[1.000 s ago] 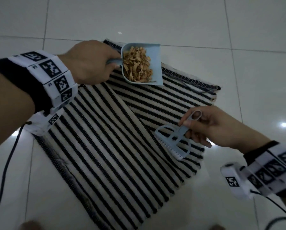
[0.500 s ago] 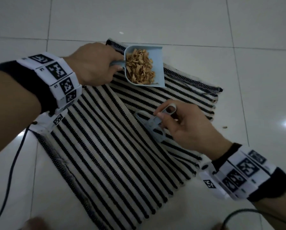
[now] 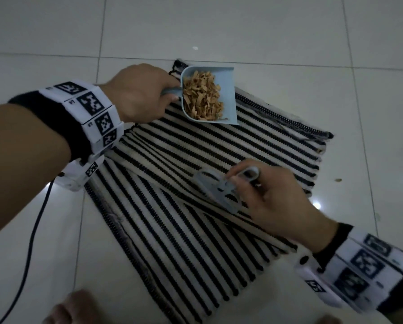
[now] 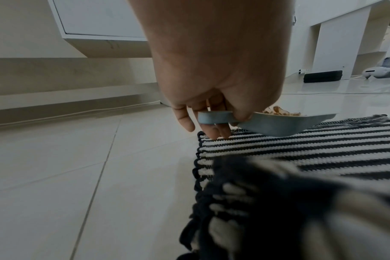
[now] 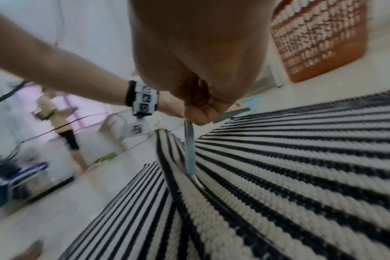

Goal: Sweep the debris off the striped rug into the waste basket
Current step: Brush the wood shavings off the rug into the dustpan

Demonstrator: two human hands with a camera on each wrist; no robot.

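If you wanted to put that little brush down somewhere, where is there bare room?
Bare stripes lie on the striped rug between the two wrists, nearer than the brush in the right hand. Bare tile lies beyond the dustpan. It is crowded at the far corner, where the left hand holds the full dustpan.

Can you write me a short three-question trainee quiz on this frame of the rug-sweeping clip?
1. Multiple choice: what does the left hand hold? A) a sponge B) the dustpan C) a cup
2. True or false: the dustpan is empty.
3. Fill in: the right hand grips the ____ over the striped rug.

Key
1. B: it grips the handle.
2. False: it holds a pile of tan debris.
3. brush, held low over the middle of the rug; whether its bristles touch cannot be told.
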